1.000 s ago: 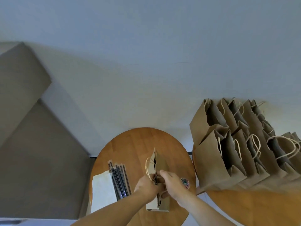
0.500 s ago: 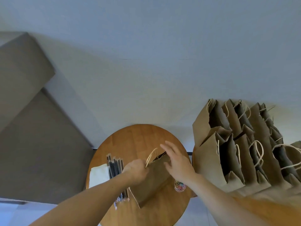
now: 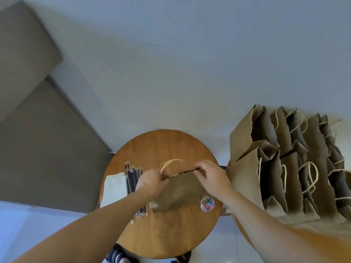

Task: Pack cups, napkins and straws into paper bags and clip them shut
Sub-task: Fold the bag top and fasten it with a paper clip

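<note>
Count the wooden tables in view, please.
2. One round table stands in the middle. The other table is at the right, mostly covered by paper bags. More may lie outside the frame.

we note both bare forearms (image 3: 106,215) stretched forward; left hand (image 3: 152,182) and right hand (image 3: 212,177) with fingers curled, each pinching one end of the paper bag (image 3: 182,190) rim.
</note>
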### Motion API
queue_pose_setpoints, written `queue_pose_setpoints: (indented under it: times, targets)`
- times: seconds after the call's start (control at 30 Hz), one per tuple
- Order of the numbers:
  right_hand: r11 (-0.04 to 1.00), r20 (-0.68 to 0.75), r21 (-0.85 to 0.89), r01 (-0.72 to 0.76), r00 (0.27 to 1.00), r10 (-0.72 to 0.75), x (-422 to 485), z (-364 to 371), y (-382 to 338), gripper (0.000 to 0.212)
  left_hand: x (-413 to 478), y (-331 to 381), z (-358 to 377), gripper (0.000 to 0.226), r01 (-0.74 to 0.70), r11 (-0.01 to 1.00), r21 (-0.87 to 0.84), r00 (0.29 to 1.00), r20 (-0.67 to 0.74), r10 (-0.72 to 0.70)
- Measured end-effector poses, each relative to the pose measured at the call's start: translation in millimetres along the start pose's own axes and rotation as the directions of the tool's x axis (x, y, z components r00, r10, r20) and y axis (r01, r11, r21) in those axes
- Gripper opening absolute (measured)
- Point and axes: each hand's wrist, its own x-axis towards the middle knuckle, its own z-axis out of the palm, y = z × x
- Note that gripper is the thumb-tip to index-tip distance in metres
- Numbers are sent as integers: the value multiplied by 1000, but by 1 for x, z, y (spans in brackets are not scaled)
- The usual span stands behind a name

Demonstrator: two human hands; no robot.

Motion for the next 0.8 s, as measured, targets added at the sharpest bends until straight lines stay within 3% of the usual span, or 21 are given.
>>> queue_pose_setpoints:
  times: [0.07, 0.13, 0.23, 0.3, 0.4, 0.8]
  targets:
    - [989, -145, 73, -128, 980, 138, -8, -1, 16, 24, 1, -2, 0, 44, 6, 1000, -21, 1000, 2, -6]
    - [953, -196, 109, -283, 934, 299, -18, 5, 35, 23, 3, -2, -1, 46, 3, 999, -51, 1000, 0, -3]
    - [910, 22, -73, -409, 911, 411, -31, 28, 68, 19, 3, -2, -1, 46, -2, 997, -79, 1000, -3, 2]
    - [878, 183, -279, -389, 876, 447, -38, 45, 86, 20, 3, -3, 1, 44, -4, 997, -81, 1000, 6, 4]
    - [848, 281, -382, -368, 828, 486, -43, 65, 110, 20, 2, -5, 5, 46, 17, 995, -100, 1000, -11, -18]
    - [743, 399, -654, -141, 770, 498, -36, 98, 126, 22, 4, -6, 9, 48, 82, 987, -135, 997, 15, -81]
